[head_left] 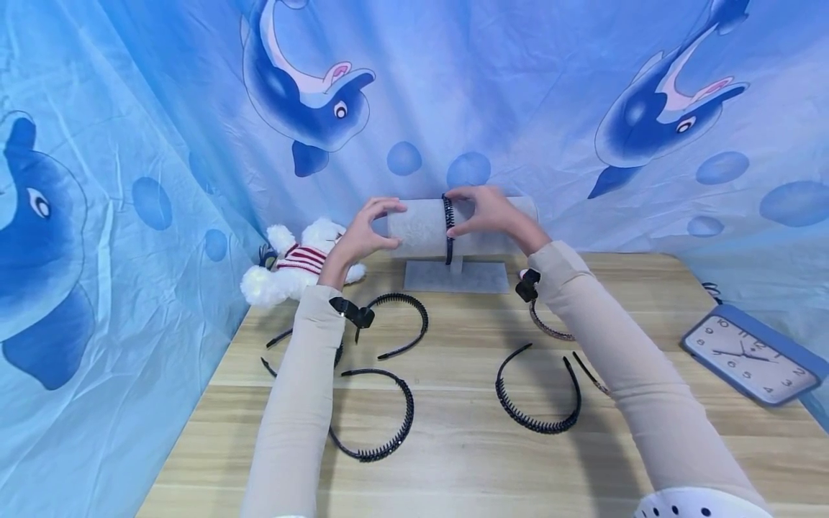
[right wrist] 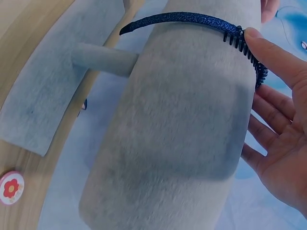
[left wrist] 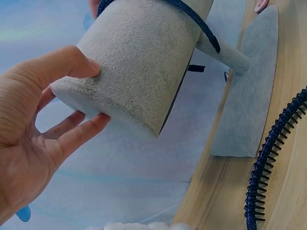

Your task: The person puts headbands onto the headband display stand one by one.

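A grey velvety display stand (head_left: 417, 234), a horizontal roll on a post and flat base, stands at the back of the table. Over the roll's middle sits a dark glittery headband (head_left: 449, 216) with small comb teeth; its tapered end hangs by the post in the right wrist view. My right hand (head_left: 494, 214) pinches the headband between thumb and fingers at the roll's top front. At the roll's left end, my left hand (head_left: 364, 234) grips the edge, thumb (left wrist: 88, 68) on one side and fingertips (left wrist: 101, 120) around the end face.
Several dark toothed headbands lie on the wooden table, including one at left front (head_left: 409, 414) and one at right (head_left: 544, 426). A white plush toy (head_left: 304, 259) lies back left; a blue clock (head_left: 745, 352) lies right. Dolphin-print curtains (head_left: 518, 86) surround the table.
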### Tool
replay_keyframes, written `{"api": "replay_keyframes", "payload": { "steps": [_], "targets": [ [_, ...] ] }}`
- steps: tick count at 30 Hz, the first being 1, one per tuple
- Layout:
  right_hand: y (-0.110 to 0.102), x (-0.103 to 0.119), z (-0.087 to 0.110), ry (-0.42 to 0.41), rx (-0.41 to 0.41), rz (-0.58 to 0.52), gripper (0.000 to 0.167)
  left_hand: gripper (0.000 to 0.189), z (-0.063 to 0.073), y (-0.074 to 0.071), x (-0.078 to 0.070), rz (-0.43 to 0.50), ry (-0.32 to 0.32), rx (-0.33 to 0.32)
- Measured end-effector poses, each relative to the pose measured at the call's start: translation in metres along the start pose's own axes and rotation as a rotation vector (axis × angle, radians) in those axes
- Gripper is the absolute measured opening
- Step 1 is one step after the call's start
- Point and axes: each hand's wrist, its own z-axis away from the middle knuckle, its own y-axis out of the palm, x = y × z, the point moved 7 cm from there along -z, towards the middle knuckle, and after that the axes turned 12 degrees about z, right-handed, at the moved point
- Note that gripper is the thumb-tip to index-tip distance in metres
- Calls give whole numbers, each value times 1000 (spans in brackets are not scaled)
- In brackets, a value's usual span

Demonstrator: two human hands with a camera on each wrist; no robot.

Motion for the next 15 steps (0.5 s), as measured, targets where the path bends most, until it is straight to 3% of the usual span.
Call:
{"api": "replay_keyframes", "payload": {
  "steps": [11, 15],
  "targets": [
    [7, 21, -12, -28, -16, 28, 85, 65, 0, -1, 2, -7, -20, 2],
    [10, 27, -17, -34, -23, 23, 86, 65, 6, 3, -13, -6, -47, 13]
  ]
}}
